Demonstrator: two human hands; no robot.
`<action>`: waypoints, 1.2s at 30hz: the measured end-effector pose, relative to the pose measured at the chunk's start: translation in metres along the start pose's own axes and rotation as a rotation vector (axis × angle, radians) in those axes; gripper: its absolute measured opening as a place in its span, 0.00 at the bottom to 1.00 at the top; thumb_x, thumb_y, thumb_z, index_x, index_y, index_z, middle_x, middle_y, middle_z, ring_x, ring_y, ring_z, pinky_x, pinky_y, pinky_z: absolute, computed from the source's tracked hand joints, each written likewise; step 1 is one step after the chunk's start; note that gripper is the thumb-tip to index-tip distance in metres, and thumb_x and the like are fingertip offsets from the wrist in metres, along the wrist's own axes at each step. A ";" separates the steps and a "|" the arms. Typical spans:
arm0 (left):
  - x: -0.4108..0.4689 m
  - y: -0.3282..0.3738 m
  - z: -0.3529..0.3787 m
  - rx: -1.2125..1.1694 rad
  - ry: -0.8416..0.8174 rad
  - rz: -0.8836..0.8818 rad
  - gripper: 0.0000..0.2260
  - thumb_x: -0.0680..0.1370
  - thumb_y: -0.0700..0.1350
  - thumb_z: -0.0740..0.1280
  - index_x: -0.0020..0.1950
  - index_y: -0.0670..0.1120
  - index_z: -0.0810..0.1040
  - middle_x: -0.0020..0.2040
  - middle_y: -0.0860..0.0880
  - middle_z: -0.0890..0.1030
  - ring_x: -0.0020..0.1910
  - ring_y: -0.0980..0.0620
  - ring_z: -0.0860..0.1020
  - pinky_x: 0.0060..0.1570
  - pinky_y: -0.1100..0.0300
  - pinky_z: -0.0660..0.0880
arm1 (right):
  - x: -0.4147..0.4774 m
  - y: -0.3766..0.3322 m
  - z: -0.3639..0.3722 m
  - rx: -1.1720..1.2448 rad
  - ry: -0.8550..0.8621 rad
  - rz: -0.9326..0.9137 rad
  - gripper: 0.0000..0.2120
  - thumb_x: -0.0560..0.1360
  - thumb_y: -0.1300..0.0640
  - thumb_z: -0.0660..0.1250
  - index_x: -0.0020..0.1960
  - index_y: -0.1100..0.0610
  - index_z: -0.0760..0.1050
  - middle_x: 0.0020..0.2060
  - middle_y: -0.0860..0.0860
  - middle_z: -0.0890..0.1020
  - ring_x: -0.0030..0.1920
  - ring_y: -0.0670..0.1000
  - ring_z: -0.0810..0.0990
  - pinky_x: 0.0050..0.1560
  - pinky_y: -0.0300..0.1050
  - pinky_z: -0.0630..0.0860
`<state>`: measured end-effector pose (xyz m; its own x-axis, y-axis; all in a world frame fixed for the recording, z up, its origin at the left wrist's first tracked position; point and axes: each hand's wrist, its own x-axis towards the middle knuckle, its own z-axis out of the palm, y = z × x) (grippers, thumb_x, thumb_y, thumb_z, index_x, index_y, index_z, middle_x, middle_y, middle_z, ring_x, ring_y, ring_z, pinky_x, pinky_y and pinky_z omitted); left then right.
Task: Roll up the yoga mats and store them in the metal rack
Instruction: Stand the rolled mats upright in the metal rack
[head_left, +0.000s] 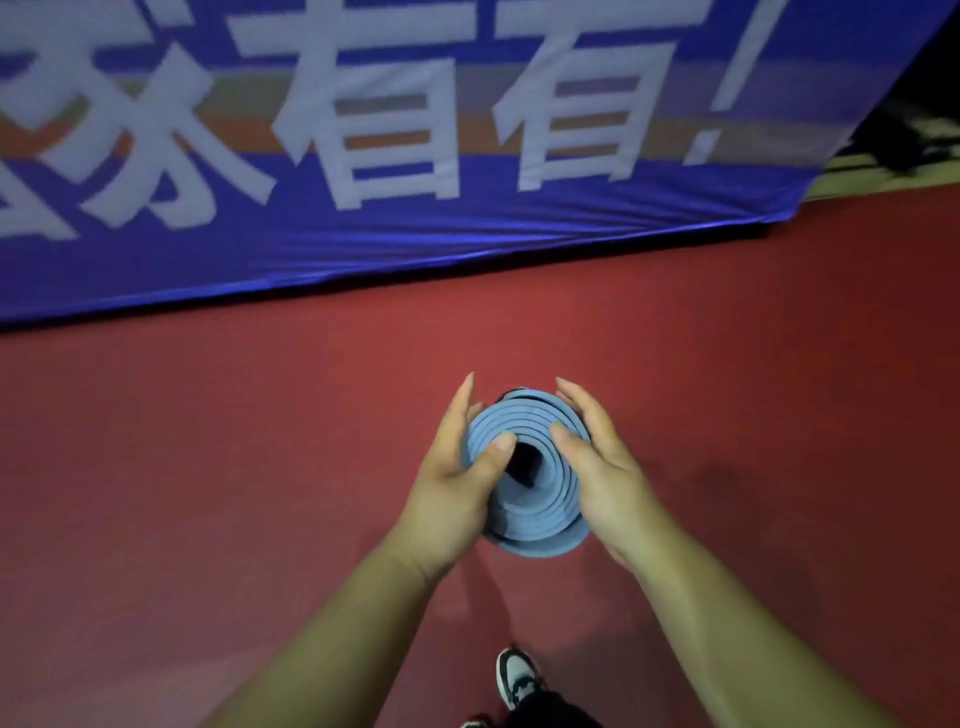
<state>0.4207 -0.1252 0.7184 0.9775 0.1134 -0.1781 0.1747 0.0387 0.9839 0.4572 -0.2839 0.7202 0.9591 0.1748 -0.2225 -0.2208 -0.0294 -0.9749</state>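
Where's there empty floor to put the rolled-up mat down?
Bare red floor spreads left of the left hand up to the blue banner, and right of the right hand. Nearest the person, below the rolled mat, the shoe crowds it.

Red floor (197, 467). Blue banner (467, 244) with big white characters across the top, its lower hem meeting the floor. Black-and-white sneaker (517, 675) at bottom centre.
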 end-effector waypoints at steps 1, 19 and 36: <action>0.000 0.013 0.010 0.023 -0.002 0.036 0.32 0.80 0.49 0.71 0.80 0.57 0.61 0.72 0.56 0.73 0.70 0.65 0.71 0.73 0.61 0.67 | -0.007 -0.010 -0.008 0.008 0.029 -0.039 0.21 0.83 0.59 0.63 0.70 0.38 0.71 0.67 0.37 0.76 0.63 0.35 0.76 0.62 0.32 0.73; -0.063 0.119 0.380 0.121 -0.496 0.301 0.24 0.81 0.39 0.68 0.75 0.55 0.69 0.55 0.55 0.80 0.52 0.63 0.81 0.59 0.63 0.77 | -0.194 -0.088 -0.324 0.043 0.716 -0.299 0.28 0.80 0.62 0.68 0.74 0.43 0.64 0.60 0.31 0.71 0.51 0.20 0.72 0.47 0.19 0.68; -0.222 0.114 0.834 0.074 -0.970 0.313 0.23 0.80 0.42 0.69 0.72 0.59 0.71 0.59 0.55 0.80 0.57 0.60 0.80 0.63 0.57 0.76 | -0.423 -0.078 -0.703 -0.013 1.260 -0.275 0.27 0.79 0.61 0.68 0.73 0.43 0.66 0.61 0.32 0.74 0.55 0.25 0.74 0.52 0.22 0.70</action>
<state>0.3221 -0.9740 0.8856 0.6491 -0.7464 0.1465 -0.1304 0.0806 0.9882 0.1930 -1.0472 0.8829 0.4786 -0.8675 0.1357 0.0047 -0.1521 -0.9884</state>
